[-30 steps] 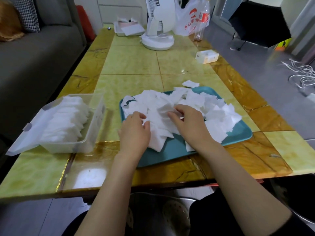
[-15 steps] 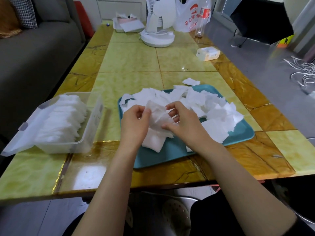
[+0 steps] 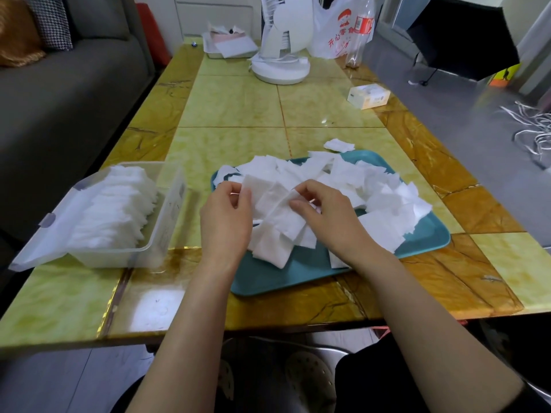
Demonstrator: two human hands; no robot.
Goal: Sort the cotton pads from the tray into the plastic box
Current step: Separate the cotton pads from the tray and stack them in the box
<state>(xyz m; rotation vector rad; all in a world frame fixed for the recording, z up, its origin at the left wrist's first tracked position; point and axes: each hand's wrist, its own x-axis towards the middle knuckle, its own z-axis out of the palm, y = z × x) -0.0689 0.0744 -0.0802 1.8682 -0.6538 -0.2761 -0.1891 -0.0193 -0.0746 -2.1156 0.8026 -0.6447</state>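
Above the tray (image 3: 283,275) edge, left hand (image 3: 226,225) and right hand (image 3: 331,222) seemingly pinch pads (image 3: 280,204).

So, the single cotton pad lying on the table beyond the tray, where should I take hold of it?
Probably pinch the stray cotton pad at a far corner, from above: it lies flat on the table, and its near edge sits close to the tray rim.
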